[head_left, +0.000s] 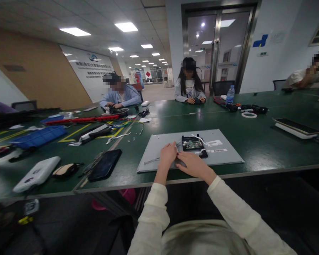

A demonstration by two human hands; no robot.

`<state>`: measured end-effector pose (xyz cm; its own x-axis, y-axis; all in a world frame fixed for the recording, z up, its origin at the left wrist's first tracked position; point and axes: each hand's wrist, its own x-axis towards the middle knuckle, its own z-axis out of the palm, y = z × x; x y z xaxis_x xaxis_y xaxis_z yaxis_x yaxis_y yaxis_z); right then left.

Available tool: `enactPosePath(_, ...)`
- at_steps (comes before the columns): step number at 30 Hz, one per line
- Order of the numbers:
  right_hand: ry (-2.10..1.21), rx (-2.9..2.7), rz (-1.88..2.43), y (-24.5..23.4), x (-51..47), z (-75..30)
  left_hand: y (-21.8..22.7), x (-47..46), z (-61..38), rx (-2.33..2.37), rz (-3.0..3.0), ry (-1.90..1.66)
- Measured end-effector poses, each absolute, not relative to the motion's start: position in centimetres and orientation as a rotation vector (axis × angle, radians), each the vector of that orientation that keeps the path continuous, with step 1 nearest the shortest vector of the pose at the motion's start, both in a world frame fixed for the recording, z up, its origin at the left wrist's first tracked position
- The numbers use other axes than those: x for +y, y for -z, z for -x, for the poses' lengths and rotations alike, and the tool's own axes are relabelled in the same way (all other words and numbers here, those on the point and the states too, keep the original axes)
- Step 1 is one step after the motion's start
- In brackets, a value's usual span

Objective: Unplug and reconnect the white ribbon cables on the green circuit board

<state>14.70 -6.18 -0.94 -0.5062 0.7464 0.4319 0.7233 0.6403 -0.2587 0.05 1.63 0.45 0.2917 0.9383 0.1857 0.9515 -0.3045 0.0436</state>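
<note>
A flat grey metal panel (166, 141) lies on the table before me. A black frame holding a green circuit board (192, 143) sits on it, with a thin white strip and white labels beside it. A thin grey cable (152, 161) runs from the board's side under my left hand and out across the panel's left part. My left hand (168, 154) has its fingers closed together around this cable, though the fingertips are partly hidden. Close beside it, my right hand (192, 163) rests low over the panel, fingers stretched leftward towards the left fingertips, thumb apart.
Left of the panel lie a dark phone (105, 165), a computer mouse (66, 170), a white device (37, 173) and a blue tray (39, 136). To the right are a white-based device (296, 128), a tape roll (249, 115) and a water bottle (230, 95). Other people sit around the table.
</note>
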Motion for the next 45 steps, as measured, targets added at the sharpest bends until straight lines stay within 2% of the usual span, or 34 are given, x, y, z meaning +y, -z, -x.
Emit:
enactPosePath(38, -0.137, -2.305, 1.146, 0.6, -7.0, -15.1, -0.3, 4.0, 3.3, -1.634, 2.797, 0.132)
enactPosePath(45, -0.136, -2.292, 1.063, 0.6, -7.0, -15.3, -0.2, 3.4, 3.5, -1.659, 2.792, 0.277)
